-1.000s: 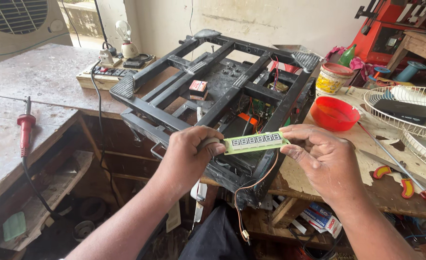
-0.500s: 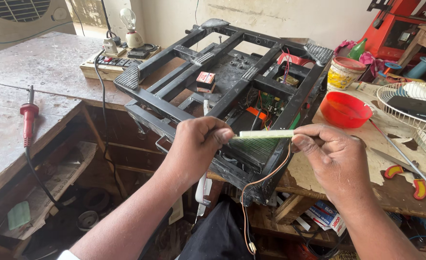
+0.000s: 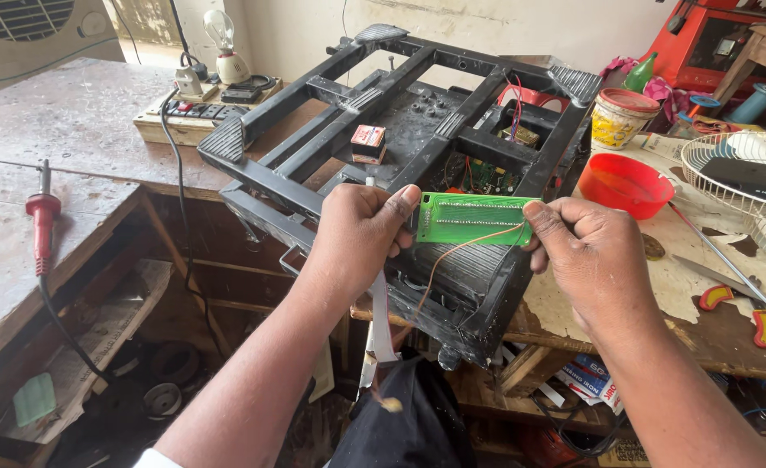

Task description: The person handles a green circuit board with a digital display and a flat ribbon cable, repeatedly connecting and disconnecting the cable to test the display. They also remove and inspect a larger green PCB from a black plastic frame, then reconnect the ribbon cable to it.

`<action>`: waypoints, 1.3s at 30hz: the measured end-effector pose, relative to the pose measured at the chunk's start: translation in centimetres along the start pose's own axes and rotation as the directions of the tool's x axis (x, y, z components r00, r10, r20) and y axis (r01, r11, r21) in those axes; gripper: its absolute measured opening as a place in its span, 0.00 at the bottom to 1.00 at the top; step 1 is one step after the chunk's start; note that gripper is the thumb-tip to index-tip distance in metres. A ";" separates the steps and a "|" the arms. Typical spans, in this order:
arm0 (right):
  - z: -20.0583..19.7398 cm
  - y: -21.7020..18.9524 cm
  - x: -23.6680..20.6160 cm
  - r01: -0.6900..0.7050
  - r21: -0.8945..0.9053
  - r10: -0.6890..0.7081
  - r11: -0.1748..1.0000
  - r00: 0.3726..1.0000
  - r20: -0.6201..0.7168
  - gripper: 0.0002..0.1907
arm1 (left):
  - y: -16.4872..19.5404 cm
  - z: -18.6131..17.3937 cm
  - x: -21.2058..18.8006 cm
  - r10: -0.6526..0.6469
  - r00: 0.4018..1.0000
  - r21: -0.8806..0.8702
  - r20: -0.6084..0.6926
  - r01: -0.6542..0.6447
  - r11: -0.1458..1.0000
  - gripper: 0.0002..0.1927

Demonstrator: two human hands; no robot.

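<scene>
At mid-frame, the left hand (image 3: 357, 230) and right hand (image 3: 587, 256) each pinch an end of the small green rectangular circuit board (image 3: 472, 218) above the black metal frame (image 3: 418, 147); its thin orange wire (image 3: 452, 256) could snap if tugged.

Worn wooden workbench (image 3: 80, 130) fills the frame's left and right. On it: a big black frame (image 3: 418, 113) at centre, power strip (image 3: 201, 113) upper left, red soldering iron (image 3: 43, 212) far left, red bowl (image 3: 626, 184) and yellow tub (image 3: 619, 117) right.
</scene>
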State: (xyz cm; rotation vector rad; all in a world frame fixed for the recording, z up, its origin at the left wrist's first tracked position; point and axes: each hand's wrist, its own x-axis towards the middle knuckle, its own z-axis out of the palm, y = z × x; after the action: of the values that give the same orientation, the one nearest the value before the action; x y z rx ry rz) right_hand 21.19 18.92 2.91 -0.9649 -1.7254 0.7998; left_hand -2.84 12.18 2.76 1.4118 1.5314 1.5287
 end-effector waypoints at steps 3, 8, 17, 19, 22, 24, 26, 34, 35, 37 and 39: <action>0.1 0.0 0.1 -0.011 0.029 0.011 1.000 1.000 0.006 0.13 | -0.1 -0.2 0.2 0.023 0.999 -0.009 0.032 -0.022 1.000 0.26; -0.2 -1.3 0.1 0.082 0.083 -0.082 0.993 0.997 0.004 0.10 | 1.3 -0.7 -0.4 0.044 0.997 -0.074 0.065 -0.039 0.996 0.18; -3.0 -3.4 -1.8 0.316 0.366 -0.373 0.875 0.923 0.093 0.13 | 4.4 -2.4 -3.0 0.583 0.812 0.090 -0.035 -0.578 0.811 0.08; -3.1 -2.8 -2.8 0.314 0.331 -0.375 0.890 0.917 0.137 0.20 | 4.7 -2.2 -3.3 0.640 0.769 0.139 0.002 -0.634 0.761 0.08; -3.0 -1.0 -4.3 0.109 0.381 -0.196 0.918 0.960 0.198 0.30 | 4.4 -0.8 -4.3 0.739 0.671 0.193 0.067 -0.735 0.650 0.09; -2.9 0.6 -5.0 0.125 0.343 -0.204 0.931 0.957 0.206 0.37 | 4.0 0.5 -4.9 0.754 0.648 0.145 0.109 -0.761 0.633 0.09; -3.2 1.9 -5.2 0.120 0.305 -0.188 0.945 0.961 0.204 0.36 | 3.5 1.0 -5.6 0.739 0.663 0.135 0.119 -0.748 0.650 0.11; -4.3 3.0 -4.1 0.079 0.225 -0.114 0.971 0.982 0.148 0.29 | 3.5 1.0 -6.2 0.611 0.765 0.196 0.205 -0.643 0.740 0.14; -4.5 2.8 -4.2 0.086 0.190 -0.111 0.978 0.986 0.125 0.29 | 3.6 0.9 -6.2 0.568 0.794 0.212 0.218 -0.606 0.766 0.14; -5.0 2.3 -4.4 0.103 0.117 -0.112 0.988 0.991 0.078 0.29 | 3.7 0.5 -6.1 0.509 0.831 0.223 0.225 -0.552 0.803 0.14; -5.7 1.8 -4.5 0.074 0.170 -0.082 0.983 0.996 0.040 0.28 | 3.5 0.1 -5.9 0.478 0.852 0.213 0.215 -0.519 0.828 0.16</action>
State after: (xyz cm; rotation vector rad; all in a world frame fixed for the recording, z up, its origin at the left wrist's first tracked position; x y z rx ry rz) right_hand 27.98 16.27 1.24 -0.7657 -1.6948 0.9071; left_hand 0.06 6.12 4.37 2.1724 1.3700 1.4842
